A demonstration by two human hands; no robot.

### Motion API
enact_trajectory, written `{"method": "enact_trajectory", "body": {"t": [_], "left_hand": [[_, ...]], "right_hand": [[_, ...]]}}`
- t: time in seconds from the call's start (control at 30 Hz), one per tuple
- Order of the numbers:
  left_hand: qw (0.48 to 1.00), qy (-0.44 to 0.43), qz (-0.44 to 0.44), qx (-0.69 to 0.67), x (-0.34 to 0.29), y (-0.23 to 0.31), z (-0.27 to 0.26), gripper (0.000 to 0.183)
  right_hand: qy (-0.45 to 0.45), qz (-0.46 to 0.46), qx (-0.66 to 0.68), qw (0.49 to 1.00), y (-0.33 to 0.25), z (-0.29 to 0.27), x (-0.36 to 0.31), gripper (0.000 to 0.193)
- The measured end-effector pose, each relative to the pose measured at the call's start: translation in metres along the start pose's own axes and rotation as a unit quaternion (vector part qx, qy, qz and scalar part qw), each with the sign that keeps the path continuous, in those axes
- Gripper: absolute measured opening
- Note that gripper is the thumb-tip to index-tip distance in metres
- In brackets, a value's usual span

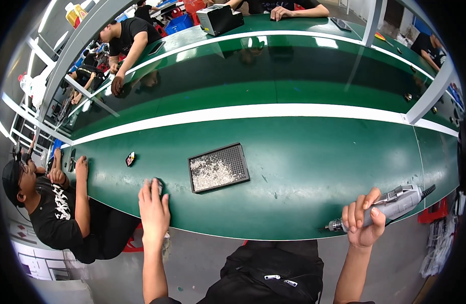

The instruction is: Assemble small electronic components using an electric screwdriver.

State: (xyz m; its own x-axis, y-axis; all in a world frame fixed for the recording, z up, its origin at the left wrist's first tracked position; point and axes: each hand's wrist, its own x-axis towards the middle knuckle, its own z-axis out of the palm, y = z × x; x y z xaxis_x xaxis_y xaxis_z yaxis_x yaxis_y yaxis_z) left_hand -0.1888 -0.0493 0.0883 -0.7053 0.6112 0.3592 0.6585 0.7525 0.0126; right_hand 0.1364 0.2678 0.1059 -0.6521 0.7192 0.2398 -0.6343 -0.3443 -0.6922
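My right hand (363, 219) is wrapped round a grey electric screwdriver (401, 201) near the right front edge of the green bench. Its bit end points left, low over the edge, and a black coiled cord leaves its rear. My left hand (154, 210) reaches over the front edge at centre left, its fingers on a small dark part (159, 186) that they mostly hide. Between the hands, farther in, lies a black tray (238, 157) with a grid of holes. Small silvery screws (211, 172) cover much of its left and middle.
A small black part with pink and yellow (130, 159) lies left of the tray. At my left a co-worker (55, 213) sits with hands on the bench. Beyond a white rail (243, 112) runs a dark-green belt (273, 71). Grey frame posts (430, 93) rise at both sides.
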Motion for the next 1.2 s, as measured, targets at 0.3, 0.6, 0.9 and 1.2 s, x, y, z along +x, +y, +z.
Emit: {"method": "enact_trajectory", "body": {"t": [0.3, 0.6, 0.9, 1.2], "left_hand": [[0.975, 0.031, 0.148, -0.161, 0.066, 0.093, -0.023, 0.024], [0.965, -0.011, 0.243, -0.099, 0.097, 0.116, 0.001, 0.019], [0.939, -0.048, 0.338, 0.031, 0.1, 0.115, -0.005, 0.013], [0.934, -0.07, 0.344, 0.066, 0.101, 0.113, -0.008, 0.018]], "right_hand": [[0.165, 0.083, 0.142, 0.973, 0.021, -0.012, -0.008, 0.015], [0.108, 0.067, 0.166, 0.978, 0.026, -0.018, -0.01, 0.014], [0.126, 0.072, 0.207, 0.968, 0.026, -0.025, -0.019, 0.013], [0.109, 0.066, 0.217, 0.968, 0.03, -0.03, -0.024, 0.013]]}}
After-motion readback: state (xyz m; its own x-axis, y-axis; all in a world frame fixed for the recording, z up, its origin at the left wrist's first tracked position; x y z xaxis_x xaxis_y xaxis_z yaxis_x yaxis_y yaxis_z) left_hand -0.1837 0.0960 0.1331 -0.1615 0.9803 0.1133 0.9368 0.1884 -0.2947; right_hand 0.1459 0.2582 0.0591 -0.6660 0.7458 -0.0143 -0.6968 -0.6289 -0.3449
